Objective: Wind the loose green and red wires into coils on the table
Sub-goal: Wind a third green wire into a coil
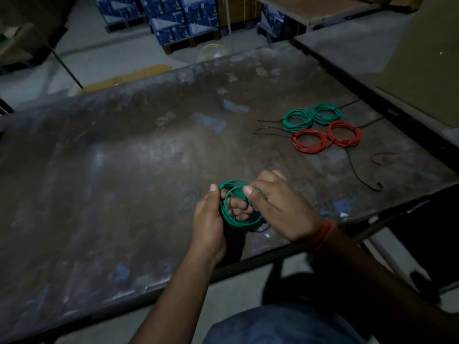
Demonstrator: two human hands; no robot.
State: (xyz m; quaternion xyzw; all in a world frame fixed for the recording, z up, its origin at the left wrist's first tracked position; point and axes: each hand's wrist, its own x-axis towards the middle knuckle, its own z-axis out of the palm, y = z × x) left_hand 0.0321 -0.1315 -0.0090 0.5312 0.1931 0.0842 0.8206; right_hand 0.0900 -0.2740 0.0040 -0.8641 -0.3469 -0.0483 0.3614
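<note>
Green wire coil [237, 207] is sitting low centre, the left hand [208, 224] and right hand [280, 207] both pinching its loops. Finished green coils [311, 116] and red coils [326, 137] are lying on the table [111, 182], right of centre.

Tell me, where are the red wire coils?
The two round red wire coils lie on the dark worn table, far right in the head view, just below the two green wire coils.

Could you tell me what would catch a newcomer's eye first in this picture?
Near the table's front edge, the left hand and right hand hold a green wire coil between them. At the far right lie two green coils and two red coils.
</note>
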